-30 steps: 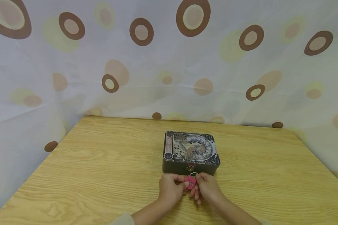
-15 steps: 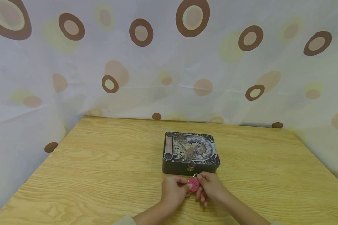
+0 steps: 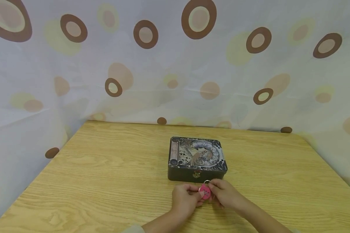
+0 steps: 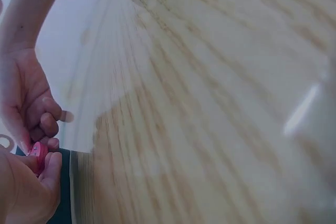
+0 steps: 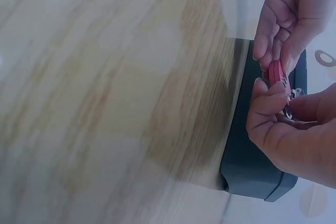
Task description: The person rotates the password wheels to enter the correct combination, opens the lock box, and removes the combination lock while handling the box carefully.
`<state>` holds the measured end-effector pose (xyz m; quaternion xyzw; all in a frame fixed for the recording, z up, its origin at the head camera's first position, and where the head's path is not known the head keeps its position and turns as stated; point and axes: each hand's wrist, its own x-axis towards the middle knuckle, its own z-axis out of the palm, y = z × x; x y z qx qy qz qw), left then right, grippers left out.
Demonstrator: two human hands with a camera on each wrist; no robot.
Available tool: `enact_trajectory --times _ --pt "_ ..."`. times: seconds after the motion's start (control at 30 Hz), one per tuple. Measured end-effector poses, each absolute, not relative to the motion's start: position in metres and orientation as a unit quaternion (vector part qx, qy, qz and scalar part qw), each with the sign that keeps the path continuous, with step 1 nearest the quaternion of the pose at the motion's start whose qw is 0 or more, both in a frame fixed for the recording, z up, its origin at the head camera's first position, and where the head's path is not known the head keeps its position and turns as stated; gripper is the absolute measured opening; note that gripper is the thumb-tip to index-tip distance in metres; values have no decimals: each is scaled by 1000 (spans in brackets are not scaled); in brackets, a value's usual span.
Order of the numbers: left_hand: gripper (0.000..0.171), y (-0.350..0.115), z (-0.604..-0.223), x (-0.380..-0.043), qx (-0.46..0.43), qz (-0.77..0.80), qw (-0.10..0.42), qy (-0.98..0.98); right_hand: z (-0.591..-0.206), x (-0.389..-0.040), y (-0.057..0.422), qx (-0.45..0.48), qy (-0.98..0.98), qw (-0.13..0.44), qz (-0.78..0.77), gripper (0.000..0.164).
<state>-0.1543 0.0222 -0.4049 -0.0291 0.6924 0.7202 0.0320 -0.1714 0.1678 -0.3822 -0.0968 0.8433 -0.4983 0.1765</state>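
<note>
A small pink padlock (image 3: 205, 192) with printed marks on its face is held in front of a dark box (image 3: 175, 173). My left hand (image 3: 184, 200) pinches the padlock's body between thumb and fingers. Curled close on the other side, my right hand (image 3: 227, 195) has thumb and forefinger at the thin metal shackle (image 3: 207, 181), which loops up from the lock. In the right wrist view the padlock (image 5: 278, 74) appears edge-on between both hands. The box, with an illustrated lid, sits closed, and its brass clasp (image 3: 196, 174) shows on the front face.
A wood-grain table (image 3: 105, 181) lies under the hands and the box. Behind it and along the sides hangs a pale curtain (image 3: 151, 71) with brown and beige circles.
Both hands have shifted slightly to the right together with the padlock, away from in front of the clasp. The box has stayed in place.
</note>
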Motion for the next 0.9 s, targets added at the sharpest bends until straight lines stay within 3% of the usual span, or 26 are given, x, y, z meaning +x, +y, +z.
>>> enact_trajectory --times 0.23,0.67,0.9 --pt "12 30 -405 -153 -36 727 42 684 -387 -165 175 -93 833 173 -518 27" --pt "12 50 -410 -155 -40 728 36 683 -398 -150 171 79 845 46 -526 28" --pt "8 61 -412 -155 -34 726 34 686 -400 -148 177 114 843 31 -526 31"
